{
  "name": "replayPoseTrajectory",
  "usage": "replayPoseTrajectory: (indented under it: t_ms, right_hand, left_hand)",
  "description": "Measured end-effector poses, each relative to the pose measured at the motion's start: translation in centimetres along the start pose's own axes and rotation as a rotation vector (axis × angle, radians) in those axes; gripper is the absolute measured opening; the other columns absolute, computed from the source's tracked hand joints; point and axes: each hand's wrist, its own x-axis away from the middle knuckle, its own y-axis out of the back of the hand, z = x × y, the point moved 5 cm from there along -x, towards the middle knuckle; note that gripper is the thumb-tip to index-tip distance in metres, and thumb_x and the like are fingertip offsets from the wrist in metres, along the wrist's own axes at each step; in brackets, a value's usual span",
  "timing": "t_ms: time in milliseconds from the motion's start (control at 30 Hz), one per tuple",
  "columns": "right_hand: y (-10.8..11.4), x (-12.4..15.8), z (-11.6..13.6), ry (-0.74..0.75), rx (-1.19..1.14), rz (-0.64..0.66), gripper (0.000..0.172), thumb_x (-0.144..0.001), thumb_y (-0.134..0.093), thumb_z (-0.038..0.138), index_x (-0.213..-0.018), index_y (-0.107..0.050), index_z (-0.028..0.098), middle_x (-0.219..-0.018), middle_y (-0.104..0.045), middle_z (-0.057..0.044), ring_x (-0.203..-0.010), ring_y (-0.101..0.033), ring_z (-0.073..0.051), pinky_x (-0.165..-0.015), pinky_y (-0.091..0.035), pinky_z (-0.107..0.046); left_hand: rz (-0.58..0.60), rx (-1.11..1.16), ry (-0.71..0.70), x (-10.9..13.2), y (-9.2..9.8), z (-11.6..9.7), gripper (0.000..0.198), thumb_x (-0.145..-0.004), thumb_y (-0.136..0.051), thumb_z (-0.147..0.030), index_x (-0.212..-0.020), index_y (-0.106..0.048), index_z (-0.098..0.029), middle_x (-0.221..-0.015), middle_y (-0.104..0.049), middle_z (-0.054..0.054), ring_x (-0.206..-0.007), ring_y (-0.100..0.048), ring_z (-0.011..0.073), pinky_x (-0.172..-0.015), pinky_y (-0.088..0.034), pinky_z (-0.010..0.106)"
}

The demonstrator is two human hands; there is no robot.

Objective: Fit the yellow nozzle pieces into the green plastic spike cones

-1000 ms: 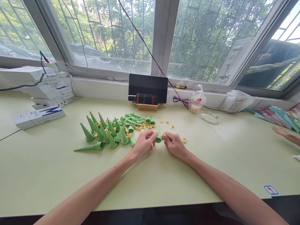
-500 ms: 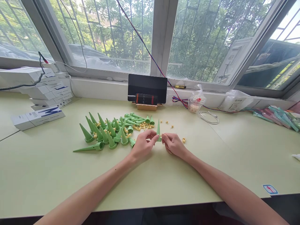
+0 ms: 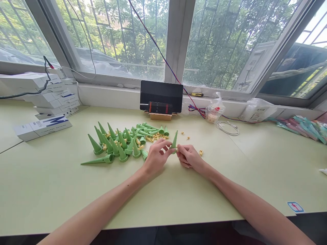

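Between thumb and fingers, my left hand (image 3: 158, 155) grips a green plastic watering spike (image 3: 174, 140), point up and leaning slightly right. Close against the spike's lower right side, my right hand (image 3: 189, 156) is closed in a pinch. A bit of a small yellow plastic piece (image 3: 177, 148) shows at its fingertips; the rest is hidden. Left of my hands lies a heap of green spikes (image 3: 122, 153), several standing on their wide ends, others on their sides. Small yellow pieces (image 3: 153, 138) are mixed in among them.
Loose yellow pieces (image 3: 201, 153) lie right of my hands. A phone (image 3: 160, 108) leans on a cardboard stand (image 3: 160, 117) before a dark tablet (image 3: 161, 92). White boxes (image 3: 43, 127) are at the left; a coiled white cable (image 3: 228, 128) and plastic bags (image 3: 215, 109) sit at the back right.
The spike in my left hand has tipped from nearly upright to leaning right. My right hand stays pinched beside its base, with its lower fingers shifted slightly. The view has moved a little.
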Motion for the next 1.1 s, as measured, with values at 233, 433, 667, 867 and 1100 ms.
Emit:
replayPoseTrajectory:
  t_ms: [233, 433, 667, 867, 1100]
  right_hand:
    - [-0.2, 0.1, 0.1, -0.075, -0.103, 0.033, 0.048, -0.087, -0.058, 0.059, -0.064, -0.048, 0.018, -0.038, -0.027, 0.012, -0.031, -0.020, -0.004, -0.032, -0.013, -0.018]
    - [0.1, -0.2, -0.4, -0.017, -0.095, -0.023, 0.047, -0.089, -0.056, 0.060, -0.066, -0.047, 0.019, -0.038, -0.028, 0.012, -0.029, -0.024, -0.005, -0.032, -0.015, -0.019]
    - [1.4, -0.1, 0.7, 0.146, 0.194, -0.232, 0.049, -0.094, -0.045, 0.062, -0.068, -0.047, 0.020, -0.040, -0.035, 0.009, -0.032, -0.033, -0.008, -0.037, -0.026, -0.023]
    - [1.3, 0.2, 1.2, 0.307, 0.581, -0.193, 0.041, -0.100, -0.037, 0.051, -0.076, -0.051, 0.020, -0.053, -0.043, 0.005, -0.047, -0.038, -0.011, -0.050, -0.033, -0.025]
    - [1.3, 0.3, 1.4, 0.396, 0.714, -0.161, 0.036, -0.101, -0.036, 0.042, -0.075, -0.046, 0.021, -0.061, -0.042, 0.005, -0.055, -0.035, -0.011, -0.056, -0.032, -0.024]
  left_hand:
    - [-0.037, -0.089, -0.126, 0.2, -0.2, -0.2, 0.015, -0.090, -0.060, -0.033, -0.096, -0.070, -0.024, -0.092, -0.056, 0.004, -0.070, -0.056, 0.0126, -0.056, -0.046, 0.023]
    - [-0.039, -0.086, -0.059, 0.2, -0.4, -0.3, 0.019, -0.091, -0.058, -0.034, -0.105, -0.067, -0.025, -0.098, -0.055, 0.004, -0.070, -0.057, 0.0118, -0.057, -0.047, 0.023]
    - [-0.010, 0.170, 0.185, 0.3, -1.1, 0.0, 0.033, -0.092, -0.054, -0.046, -0.115, -0.054, -0.023, -0.103, -0.054, 0.005, -0.064, -0.057, 0.0101, -0.049, -0.047, 0.021]
    - [0.105, 0.612, 0.496, 0.5, -2.4, 1.2, 0.047, -0.089, -0.049, -0.063, -0.077, -0.051, -0.017, -0.066, -0.047, -0.002, -0.047, -0.048, 0.0088, -0.036, -0.038, 0.019]
    - [0.196, 0.687, 0.517, 0.8, -3.0, 1.0, 0.043, -0.085, -0.058, -0.061, -0.080, -0.053, -0.018, -0.058, -0.045, -0.005, -0.044, -0.044, 0.0075, -0.034, -0.034, 0.016]
